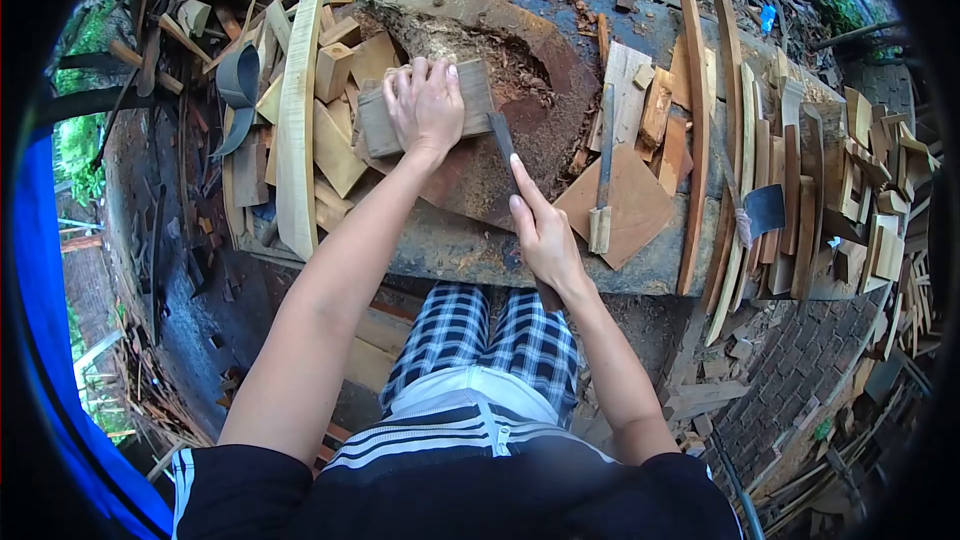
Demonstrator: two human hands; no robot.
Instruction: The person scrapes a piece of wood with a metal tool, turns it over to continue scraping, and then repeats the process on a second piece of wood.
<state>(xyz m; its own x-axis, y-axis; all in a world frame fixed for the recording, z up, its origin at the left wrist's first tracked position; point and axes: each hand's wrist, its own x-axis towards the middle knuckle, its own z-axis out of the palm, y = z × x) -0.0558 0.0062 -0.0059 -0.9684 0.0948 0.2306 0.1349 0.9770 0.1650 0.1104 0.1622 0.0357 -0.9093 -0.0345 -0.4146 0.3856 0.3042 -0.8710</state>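
While the left hand (426,112) lies over the grey wooden block (476,100), fingers bent and holding it, I see through my remote feed the right hand (548,243) wrapped around the dark tool (502,138), its tip just beside the block's right end. That block sits left of, and farther than, the square board (638,208).

This place is a woodworking workshop, rather rough and partly open to outdoors. The table (435,252) carries wood offcuts (340,152), curved wooden strips (693,140) and sawdust (470,40), and green plants (84,172) are visible beside a blue sheet (45,310).
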